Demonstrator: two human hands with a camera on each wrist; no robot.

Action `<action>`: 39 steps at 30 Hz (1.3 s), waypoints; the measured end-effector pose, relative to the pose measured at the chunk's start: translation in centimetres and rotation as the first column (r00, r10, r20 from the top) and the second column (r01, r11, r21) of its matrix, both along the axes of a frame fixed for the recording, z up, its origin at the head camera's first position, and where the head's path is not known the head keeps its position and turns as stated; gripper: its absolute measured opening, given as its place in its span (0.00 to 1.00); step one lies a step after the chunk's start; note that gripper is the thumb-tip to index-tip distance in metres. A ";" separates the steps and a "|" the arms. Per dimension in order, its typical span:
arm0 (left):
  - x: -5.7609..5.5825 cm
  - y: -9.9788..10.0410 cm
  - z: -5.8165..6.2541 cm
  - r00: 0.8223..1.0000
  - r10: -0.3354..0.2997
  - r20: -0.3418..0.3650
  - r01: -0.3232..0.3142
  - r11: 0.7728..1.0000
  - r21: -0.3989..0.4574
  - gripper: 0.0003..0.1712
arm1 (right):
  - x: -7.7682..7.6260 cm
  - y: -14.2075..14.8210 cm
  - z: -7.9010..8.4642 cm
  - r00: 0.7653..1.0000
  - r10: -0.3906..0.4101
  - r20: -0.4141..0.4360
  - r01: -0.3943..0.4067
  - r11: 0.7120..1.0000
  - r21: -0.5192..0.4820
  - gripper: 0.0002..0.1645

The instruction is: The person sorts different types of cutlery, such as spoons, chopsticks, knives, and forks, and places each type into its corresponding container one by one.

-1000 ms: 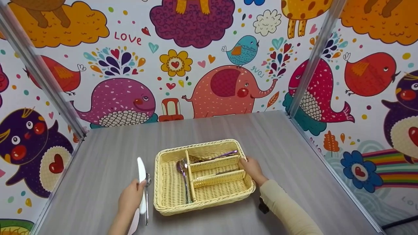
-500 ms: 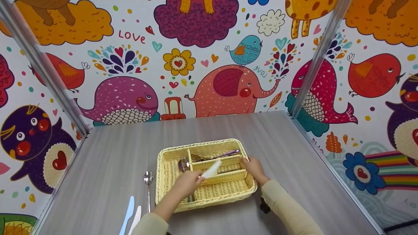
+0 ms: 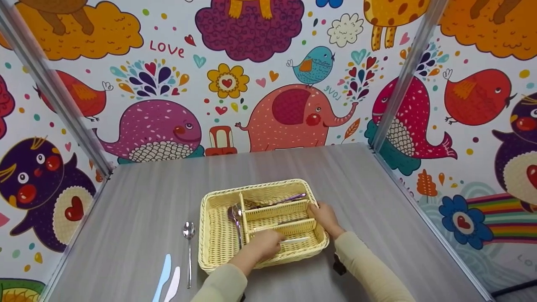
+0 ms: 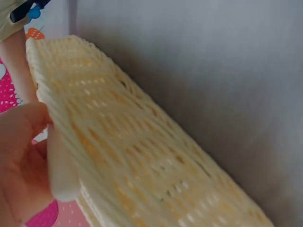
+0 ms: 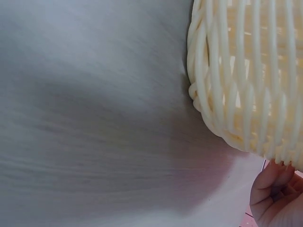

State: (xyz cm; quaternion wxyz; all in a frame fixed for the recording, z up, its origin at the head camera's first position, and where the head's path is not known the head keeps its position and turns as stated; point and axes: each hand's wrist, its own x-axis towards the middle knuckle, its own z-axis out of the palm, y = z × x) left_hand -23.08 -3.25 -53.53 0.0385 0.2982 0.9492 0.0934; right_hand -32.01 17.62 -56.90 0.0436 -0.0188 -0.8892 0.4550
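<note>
A yellow wicker basket [image 3: 256, 186] with dividers stands mid-table. My left hand [image 3: 262, 245] reaches over its near rim and holds a white plastic knife [image 3: 295, 240] low in the near right compartment. In the left wrist view the fingers [image 4: 23, 156] pinch the white knife [image 4: 61, 165] just beside the basket's wall [image 4: 132, 142]. My right hand [image 3: 323, 216] grips the basket's right rim. In the right wrist view the curled fingers [image 5: 274, 194] show below the basket [image 5: 246, 71]. A spoon [image 3: 235, 222] lies in the left compartment, and a purple-handled utensil [image 3: 289, 198] in the far one.
On the table left of the basket lie a metal spoon [image 3: 188, 247], a pale blue plastic knife [image 3: 162, 279] and another white plastic knife [image 3: 173, 284]. Patterned walls with metal posts close in the table on three sides.
My left hand lifted the white knife from the table's left, carried it right over the basket and lowered it into the near right compartment. The right hand stayed on the rim.
</note>
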 end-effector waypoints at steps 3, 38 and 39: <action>-0.1 0.6 -0.3 0.998 -0.051 -0.028 0.049 0.996 -0.071 0.17 | -0.1 0.0 -0.1 1.000 -0.002 -0.001 0.002 1.000 0.013 0.15; -0.2 -1.1 0.1 0.991 0.092 0.094 -0.111 0.969 0.221 0.14 | -0.2 0.0 -0.3 1.000 -0.016 0.013 0.016 1.000 -0.007 0.15; -0.2 -1.6 0.6 0.987 0.121 0.108 -0.146 0.952 0.269 0.13 | -0.2 -0.1 -0.2 1.000 -0.014 0.010 0.014 1.000 -0.006 0.15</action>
